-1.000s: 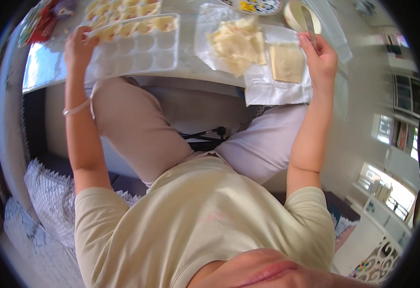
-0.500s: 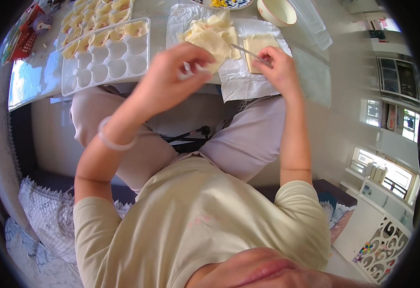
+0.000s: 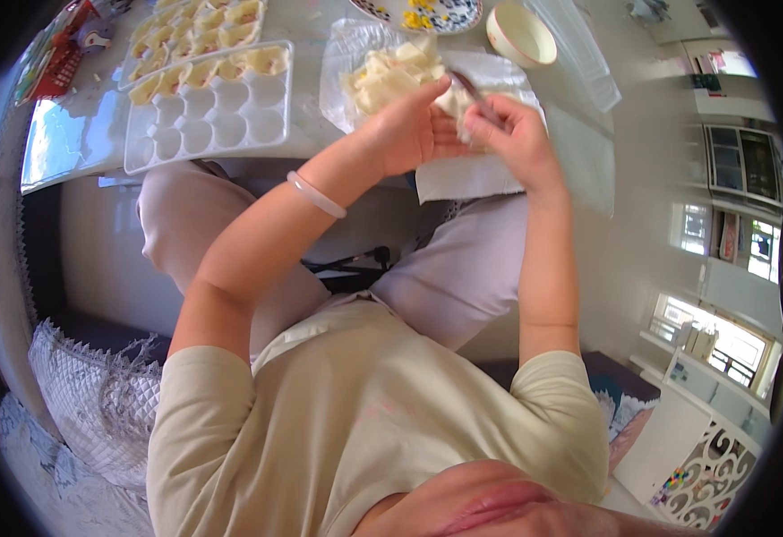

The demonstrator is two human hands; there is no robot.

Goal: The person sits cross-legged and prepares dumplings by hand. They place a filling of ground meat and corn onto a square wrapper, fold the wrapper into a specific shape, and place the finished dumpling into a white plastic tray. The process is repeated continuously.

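Note:
My right hand (image 3: 521, 143) is closed on a slim metal utensil (image 3: 478, 97) with a rounded end; whether it is a knife or a spoon I cannot tell. Facing it, my left hand (image 3: 414, 134) has its fingers stretched out and its thumb raised near the utensil's tip. Something pale shows between that thumb and the fingers; I cannot tell if it rests on the hand. Behind the left hand lies a loose heap of thin dough wrappers (image 3: 396, 72) on white paper (image 3: 336, 67). Both hands largely hide the wrapper stack on the right.
To the left, a white plastic tray (image 3: 230, 125) has filled wrappers in its far row; another filled tray (image 3: 199, 27) stands behind. A patterned plate (image 3: 465, 18) with yellow bits and a white bowl (image 3: 521, 36) are at the back. A clear plastic container (image 3: 579, 54) lies farther right.
My left hand has moved right from beside the wrapper heap to my right hand, its fingers now extended. The utensil has tilted more steeply in my right hand.

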